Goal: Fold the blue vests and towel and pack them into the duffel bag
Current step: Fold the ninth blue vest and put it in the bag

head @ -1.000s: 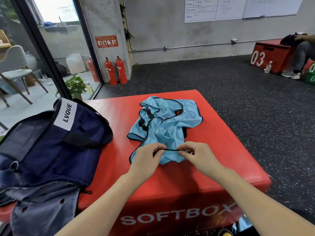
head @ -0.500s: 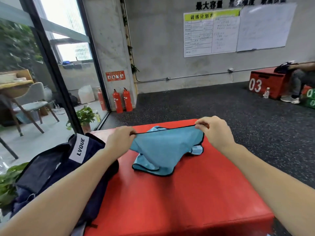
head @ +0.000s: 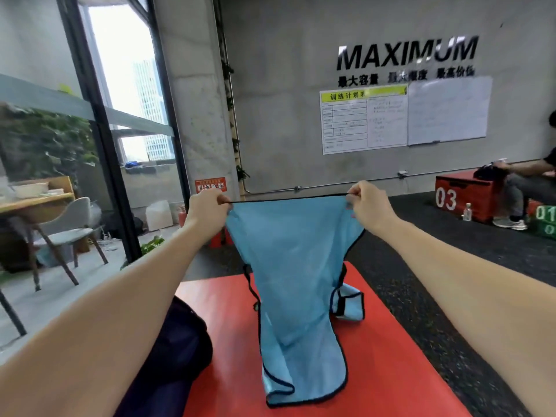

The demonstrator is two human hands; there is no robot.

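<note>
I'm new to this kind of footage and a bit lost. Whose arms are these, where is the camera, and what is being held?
There is no machine here: the camera sits on a person's head, looking forward and down, so the arms are their own. The left hand and right hand each pinch a top corner of a blue vest, holding it stretched up while its lower end trails on a red box. A dark bag lies on the box's left side.

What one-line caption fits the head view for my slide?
Both hands, left hand and right hand, pinch a blue vest stretched above the red box.
</note>
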